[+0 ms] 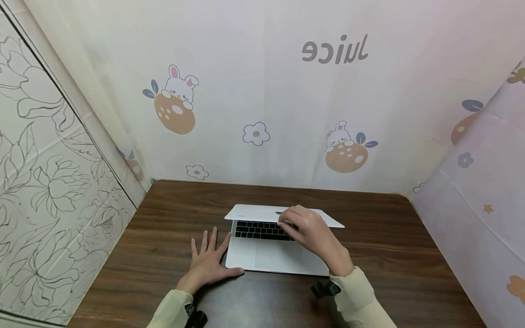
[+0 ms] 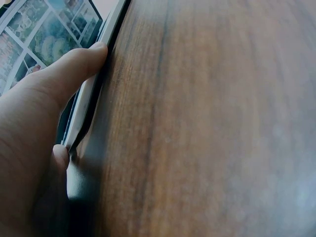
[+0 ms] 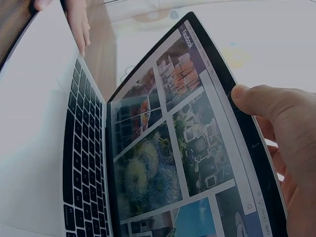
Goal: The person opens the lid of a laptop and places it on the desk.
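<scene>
A silver laptop lies on the table, its lid raised partway over the black keyboard. My right hand pinches the lid's upper edge. In the right wrist view its thumb presses the black screen border, while the other fingers are behind the lid. Photos fill the lit screen. My left hand is spread at the laptop's left side, fingers straight on the table. Its thumb touches the front edge near the left corner.
The brown wood-grain table extends around the laptop. A printed curtain hangs behind it, with another patterned fabric at the right. Along the left stands a flower-patterned panel. Black wrist cameras sit on both sleeves.
</scene>
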Tool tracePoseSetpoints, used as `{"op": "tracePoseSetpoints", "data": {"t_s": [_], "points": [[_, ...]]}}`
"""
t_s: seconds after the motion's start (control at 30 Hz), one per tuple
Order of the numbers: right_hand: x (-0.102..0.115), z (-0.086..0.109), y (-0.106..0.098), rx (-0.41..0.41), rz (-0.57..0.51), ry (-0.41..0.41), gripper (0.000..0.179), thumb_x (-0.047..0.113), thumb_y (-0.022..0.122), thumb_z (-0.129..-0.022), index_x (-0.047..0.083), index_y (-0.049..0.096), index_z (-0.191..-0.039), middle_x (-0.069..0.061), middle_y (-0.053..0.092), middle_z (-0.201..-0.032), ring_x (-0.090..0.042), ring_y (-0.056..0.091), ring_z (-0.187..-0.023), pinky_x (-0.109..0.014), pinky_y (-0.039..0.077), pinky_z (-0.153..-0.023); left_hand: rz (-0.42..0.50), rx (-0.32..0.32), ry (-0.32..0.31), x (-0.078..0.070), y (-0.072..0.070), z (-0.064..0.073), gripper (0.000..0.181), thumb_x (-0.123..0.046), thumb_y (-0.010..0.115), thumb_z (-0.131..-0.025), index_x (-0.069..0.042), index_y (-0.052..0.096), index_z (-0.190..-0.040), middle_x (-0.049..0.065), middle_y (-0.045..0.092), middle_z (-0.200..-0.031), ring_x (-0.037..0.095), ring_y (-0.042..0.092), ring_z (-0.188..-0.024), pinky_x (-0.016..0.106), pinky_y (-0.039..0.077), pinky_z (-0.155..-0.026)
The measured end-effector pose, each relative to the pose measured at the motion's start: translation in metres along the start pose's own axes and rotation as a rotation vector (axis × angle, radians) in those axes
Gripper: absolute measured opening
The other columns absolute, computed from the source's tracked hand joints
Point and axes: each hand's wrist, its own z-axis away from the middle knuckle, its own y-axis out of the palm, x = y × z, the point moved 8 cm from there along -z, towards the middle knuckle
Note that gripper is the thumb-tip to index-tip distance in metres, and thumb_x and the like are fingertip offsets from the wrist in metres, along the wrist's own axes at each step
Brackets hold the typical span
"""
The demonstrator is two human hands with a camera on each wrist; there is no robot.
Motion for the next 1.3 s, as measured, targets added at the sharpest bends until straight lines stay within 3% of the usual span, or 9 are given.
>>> {"op": "tracePoseSetpoints", "data": {"t_s": [0.53,1.3], "points": [[-0.003,-0.008,-0.003,0.005,-0.014,0.014,0.010,0.011,0.081,-0.089,0.014,0.076,-0.097,0.002,0.074,-0.095,-0.011,0.069,-0.086,-0.026,0.058,-0.070,-0.020,0.023,-0.023,0.001,-0.001,0.001,0.118,-0.091,0.063,-0.068,-0.029,0.030,-0.164,0.020,0.008,-0.173,0.049,0.001,-0.158,0.075,-0.007,-0.117],[-0.012,-0.013,-0.006,-0.001,-0.035,0.044,0.011,0.009,0.080,-0.089,0.013,0.076,-0.099,0.002,0.074,-0.097,-0.010,0.069,-0.085,-0.028,0.059,-0.071,-0.033,0.058,-0.040,0.003,0.003,0.000,0.119,-0.093,0.061,-0.068,-0.034,0.024,-0.165,0.017,0.002,-0.174,0.045,-0.005,-0.159,0.074,-0.011,-0.118]]}}
